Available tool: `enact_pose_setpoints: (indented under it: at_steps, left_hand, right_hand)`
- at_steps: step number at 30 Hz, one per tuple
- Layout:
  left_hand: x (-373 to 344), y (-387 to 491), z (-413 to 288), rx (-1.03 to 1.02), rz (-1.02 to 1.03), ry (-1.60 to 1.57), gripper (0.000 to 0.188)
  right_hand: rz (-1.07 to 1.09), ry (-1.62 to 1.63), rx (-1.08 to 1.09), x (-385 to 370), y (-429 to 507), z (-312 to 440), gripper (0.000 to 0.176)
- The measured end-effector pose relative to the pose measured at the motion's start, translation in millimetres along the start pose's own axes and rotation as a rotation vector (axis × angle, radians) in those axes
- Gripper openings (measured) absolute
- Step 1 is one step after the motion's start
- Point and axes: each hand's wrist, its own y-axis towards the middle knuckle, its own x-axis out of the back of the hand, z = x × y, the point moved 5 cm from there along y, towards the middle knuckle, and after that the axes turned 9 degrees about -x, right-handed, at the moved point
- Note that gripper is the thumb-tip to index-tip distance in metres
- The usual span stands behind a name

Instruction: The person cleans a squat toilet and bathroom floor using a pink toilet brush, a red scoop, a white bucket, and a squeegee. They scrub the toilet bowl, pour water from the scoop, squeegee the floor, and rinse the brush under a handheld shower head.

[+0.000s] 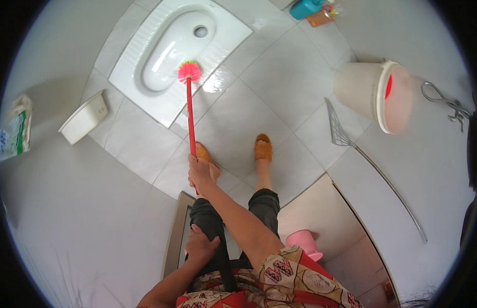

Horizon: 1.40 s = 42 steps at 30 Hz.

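My right hand is wrapped around the red handle of a toilet brush. The brush's round pink head, with some green bristles, is over the near right rim of a white ceramic squat toilet. Whether the bristles touch the ceramic I cannot tell. The toilet's wet bowl shines, and its round drain hole is at the far end. Lower down, my left hand rests on my dark trouser leg, thumb apart from the fingers, holding nothing.
A white plastic basin leans at the left wall, near a plastic bag. On the right are a whitish bucket, a flyswatter and a metal hose. Bottles stand far right. Behind me is a pink bucket.
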Motion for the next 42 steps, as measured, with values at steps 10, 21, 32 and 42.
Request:
enact_pose_setpoints:
  at_steps: [10,21,32,42]
  left_hand:
    - [7,6,14,-0.105,-0.083,0.017,0.094]
    - [1,5,17,-0.092,-0.080,0.061,0.097]
    - [-5,10,33,-0.085,-0.047,-0.095,0.095]
    - [11,10,34,-0.102,-0.041,-0.115,0.094]
  right_hand:
    - [-0.567,0.851,-0.016,288,-15,9,0.032]
    - [-0.315,-0.445,-0.012,28,51,15,0.036]
    - [-0.611,0.366,0.110,230,30,42,0.026]
    - [-0.298,-0.440,0.179,21,85,54,0.033]
